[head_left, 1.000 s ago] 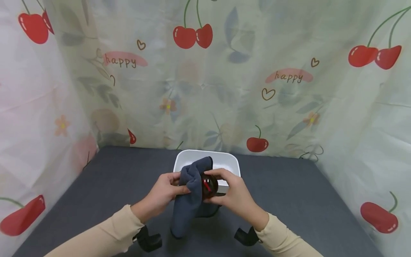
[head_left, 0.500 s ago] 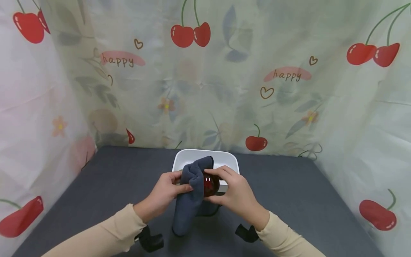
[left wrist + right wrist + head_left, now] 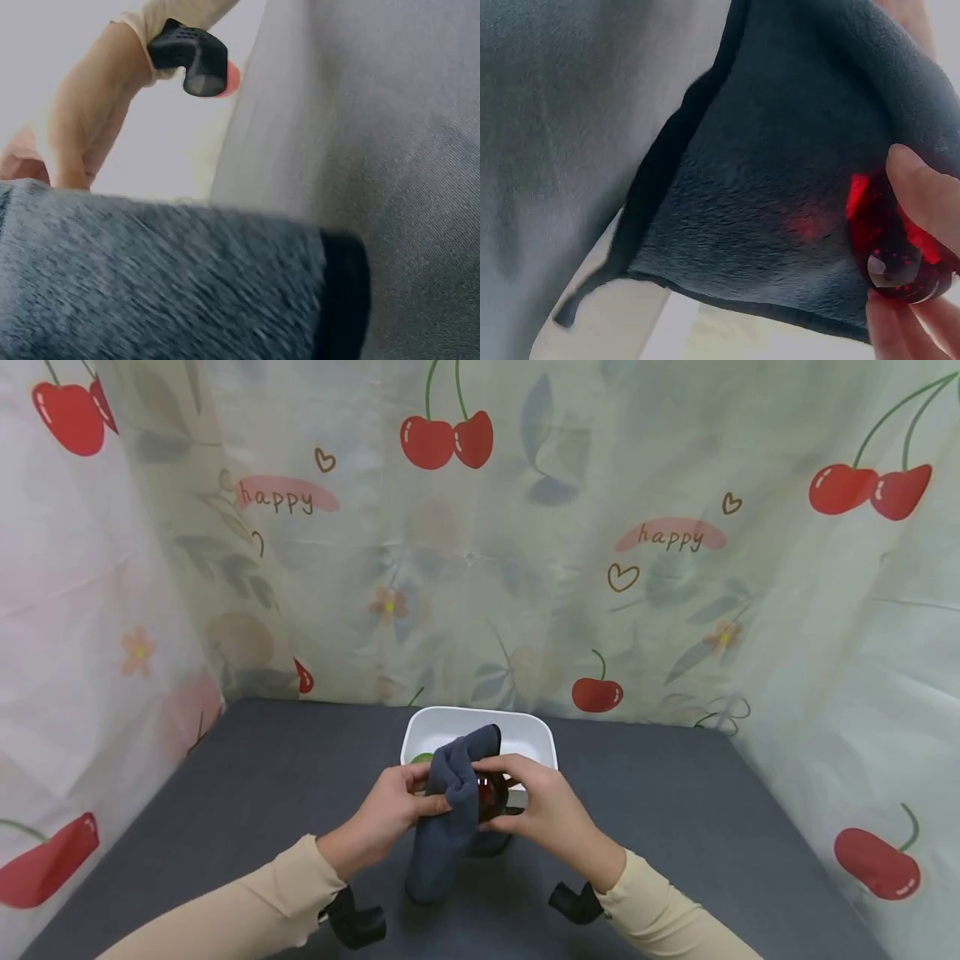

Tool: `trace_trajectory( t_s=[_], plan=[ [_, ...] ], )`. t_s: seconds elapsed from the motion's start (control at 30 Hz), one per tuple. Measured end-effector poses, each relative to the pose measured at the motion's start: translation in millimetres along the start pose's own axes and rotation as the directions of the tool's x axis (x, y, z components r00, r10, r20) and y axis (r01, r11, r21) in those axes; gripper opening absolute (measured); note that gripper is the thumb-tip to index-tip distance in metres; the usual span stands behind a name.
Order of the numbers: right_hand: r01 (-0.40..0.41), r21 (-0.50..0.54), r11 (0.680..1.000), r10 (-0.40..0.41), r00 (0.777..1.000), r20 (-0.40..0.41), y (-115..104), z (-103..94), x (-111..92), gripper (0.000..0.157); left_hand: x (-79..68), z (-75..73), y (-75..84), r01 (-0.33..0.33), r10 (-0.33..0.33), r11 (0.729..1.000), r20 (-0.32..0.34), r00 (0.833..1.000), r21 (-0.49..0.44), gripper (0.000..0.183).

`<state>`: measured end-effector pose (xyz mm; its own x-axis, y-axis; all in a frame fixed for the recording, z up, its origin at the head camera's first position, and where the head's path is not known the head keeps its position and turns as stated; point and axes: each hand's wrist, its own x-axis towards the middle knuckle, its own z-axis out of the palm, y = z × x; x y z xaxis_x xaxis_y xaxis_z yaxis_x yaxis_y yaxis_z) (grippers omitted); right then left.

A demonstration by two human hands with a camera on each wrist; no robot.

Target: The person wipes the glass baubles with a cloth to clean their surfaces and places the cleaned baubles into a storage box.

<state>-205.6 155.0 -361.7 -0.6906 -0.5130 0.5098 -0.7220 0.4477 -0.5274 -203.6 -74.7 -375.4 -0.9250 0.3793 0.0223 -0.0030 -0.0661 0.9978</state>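
Note:
A blue-grey fleecy cloth (image 3: 442, 852) with dark edging hangs folded from my left hand (image 3: 384, 814), whose thumb and fingers pinch it. In my right hand (image 3: 558, 810) is a glossy, see-through dark red round object (image 3: 492, 795), gripped between thumb and fingers. Its left side lies against the cloth, which hides part of it. The right wrist view shows the red object (image 3: 896, 251) at the cloth's face, with a red glow on the fabric (image 3: 780, 217). In the left wrist view, the cloth (image 3: 165, 277) covers most of the left fingers.
Behind the hands stands a white tub (image 3: 528, 735) on the dark grey table (image 3: 645, 802). Part of a green thing (image 3: 422, 758) shows at its left, beside the left fingers. Cherry-patterned curtains (image 3: 480, 568) enclose the table. Black wrist mounts (image 3: 356, 920) hang below both cuffs.
The red object has turned slightly in the right fingers, and its highlight differs. The cloth's lower end has risen a little. A green thing has come into view by the left hand.

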Motion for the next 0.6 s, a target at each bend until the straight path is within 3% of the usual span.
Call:
trace_trajectory(
  t_s=[0.07, 0.17, 0.27, 0.33, 0.4, 0.5, 0.6],
  plan=[
    [0.029, 0.023, 0.999, -0.028, 0.999, -0.017, 0.7, -0.8, -1.0, 0.067, -1.0, -0.8, 1.0, 0.008, -0.008, 1.000, -0.020, 1.000, -0.003, 0.047],
    [0.003, 0.192, 0.981, 0.006, 0.999, -0.049, 2.0, -0.6, -1.8, 0.067, -1.6, -2.5, 3.6, 0.013, -0.014, 0.999, -0.013, 1.000, -0.045, 0.046],
    [-0.049, 0.377, 0.925, 0.078, 0.995, -0.062, 1.5, 1.0, -1.5, 0.068, -1.2, -2.9, 6.1, 0.016, -0.012, 0.997, 0.045, 0.999, -0.080, 0.051],
    [-0.088, 0.438, 0.894, 0.124, 0.991, -0.054, -0.2, 2.5, -0.7, 0.068, -0.7, -3.0, 7.2, 0.012, -0.005, 0.996, 0.076, 0.997, -0.087, 0.055],
    [-0.095, 0.373, 0.923, 0.124, 0.991, -0.054, -3.1, 3.3, 0.2, 0.068, 0.4, -3.6, 7.4, 0.014, -0.007, 0.997, 0.087, 0.996, -0.082, 0.058],
    [-0.049, 0.117, 0.992, 0.056, 0.997, -0.062, -6.3, 3.4, 0.2, 0.068, 1.6, -6.8, 6.1, 0.025, -0.020, 0.998, 0.078, 0.997, -0.064, 0.058],
    [0.020, -0.089, 0.996, -0.026, 0.997, -0.076, -7.6, 3.2, -0.7, 0.071, 1.9, -10.7, 3.5, 0.043, -0.040, 0.998, 0.075, 0.996, -0.041, 0.054]
  ],
)
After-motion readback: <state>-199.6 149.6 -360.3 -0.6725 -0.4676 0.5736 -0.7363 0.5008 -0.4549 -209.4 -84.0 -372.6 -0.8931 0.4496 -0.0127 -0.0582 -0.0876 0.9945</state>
